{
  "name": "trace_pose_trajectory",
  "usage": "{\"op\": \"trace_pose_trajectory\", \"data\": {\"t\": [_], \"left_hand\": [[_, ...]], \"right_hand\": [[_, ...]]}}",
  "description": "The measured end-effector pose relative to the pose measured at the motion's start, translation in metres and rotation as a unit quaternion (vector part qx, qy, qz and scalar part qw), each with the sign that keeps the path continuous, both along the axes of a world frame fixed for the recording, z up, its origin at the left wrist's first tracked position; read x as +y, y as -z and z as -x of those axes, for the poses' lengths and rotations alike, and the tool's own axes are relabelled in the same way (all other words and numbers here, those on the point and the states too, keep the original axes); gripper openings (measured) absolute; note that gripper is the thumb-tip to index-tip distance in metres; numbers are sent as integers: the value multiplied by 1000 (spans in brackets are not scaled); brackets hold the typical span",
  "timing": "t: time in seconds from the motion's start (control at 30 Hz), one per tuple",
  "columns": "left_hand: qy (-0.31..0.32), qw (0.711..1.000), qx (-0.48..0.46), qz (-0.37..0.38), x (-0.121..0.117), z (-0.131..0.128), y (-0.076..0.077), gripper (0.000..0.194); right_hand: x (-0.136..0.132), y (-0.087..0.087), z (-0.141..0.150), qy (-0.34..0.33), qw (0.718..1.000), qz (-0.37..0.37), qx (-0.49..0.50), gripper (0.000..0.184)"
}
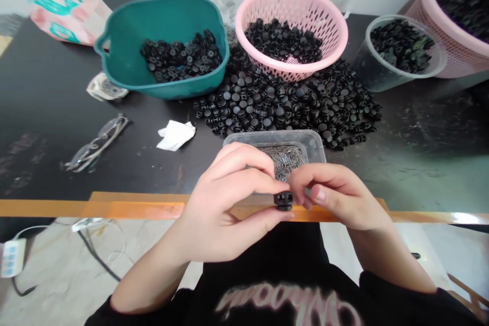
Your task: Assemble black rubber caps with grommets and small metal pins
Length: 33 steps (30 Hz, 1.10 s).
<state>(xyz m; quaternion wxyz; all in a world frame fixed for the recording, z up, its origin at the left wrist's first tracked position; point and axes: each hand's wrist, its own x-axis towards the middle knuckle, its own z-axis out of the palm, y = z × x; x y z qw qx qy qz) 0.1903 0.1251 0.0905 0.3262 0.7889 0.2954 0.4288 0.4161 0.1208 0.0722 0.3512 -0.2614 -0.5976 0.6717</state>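
Note:
My left hand [229, 198] pinches a small black plastic cord lock [283, 200] between forefinger and thumb, its two square holes facing me. Close on its right is my right hand [336, 193], the fingers curled in and the thumb laid toward them; whatever they may hold is hidden. Behind both hands stands a clear plastic box [313, 142] with many tiny metal pieces [286, 158], too small to tell springs from pins. A wide heap of black cord locks [275, 104] lies beyond the box.
At the back are a green basin [130, 25], a pink basket [336, 35], a clear tub [374, 61] and another pink basket [431, 5], all with black parts. Glasses [97, 145], a crumpled tissue [175, 135], a white roll [106, 86] and a tissue pack [72, 18] lie left.

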Motion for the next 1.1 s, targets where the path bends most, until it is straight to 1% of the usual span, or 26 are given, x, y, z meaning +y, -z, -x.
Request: {"op": "trace_pose_trajectory", "data": {"t": [0.1,0.17,0.23,0.3,0.4,0.47,0.53,0.6,0.63,0.7,0.77,0.83,0.87,0.9,0.93,0.97,1.03,1.07,1.1], "left_hand": [[-29,999,-33,-2,2,1,5,17],[-46,998,-26,-23,3,0,7,18],[-53,997,-9,-48,5,0,6,18],[-62,996,11,-66,9,-1,4,18],[-89,991,71,-65,23,-1,4,15],[-129,980,140,-53,41,0,9,15],[-167,957,233,-37,62,0,16,22],[-175,932,316,-26,80,1,21,32],[-175,924,339,-24,88,1,21,35],[-183,918,350,-34,99,6,17,40],[-221,910,347,-52,108,16,7,44],[-287,890,350,-48,121,33,-4,45],[-324,874,361,-26,130,44,-8,45],[-349,855,383,15,140,55,-10,47],[-358,843,399,49,152,66,-11,48],[-356,833,415,80,165,75,-10,50],[-338,812,454,142,188,90,-7,51],[-323,804,471,165,197,95,-6,51],[-307,797,487,185,205,98,-5,50]], "right_hand": [[-12,6,-12,111,993,-23,-30,24],[-18,11,-23,179,983,-27,-18,22],[-23,15,-32,227,973,-32,3,24],[-24,18,-40,261,965,-35,15,24],[-23,21,-48,307,951,-27,14,24],[-21,24,-52,331,944,-16,4,25],[-18,27,-54,345,938,-7,-22,27],[-13,28,-57,346,936,-8,-67,30],[-9,28,-57,343,935,-11,-87,31],[0,23,-58,329,935,-26,-130,30],[14,12,-55,307,932,-60,-185,26],[36,-1,-48,288,916,-118,-253,20],[50,-8,-42,283,907,-153,-271,16],[67,-15,-36,294,895,-186,-279,12],[87,-20,-29,307,882,-217,-283,13],[108,-25,-22,319,867,-246,-291,19],[153,-33,-8,318,832,-302,-338,34],[175,-35,-2,297,809,-323,-392,43],[196,-37,3,259,780,-331,-464,50]]}}
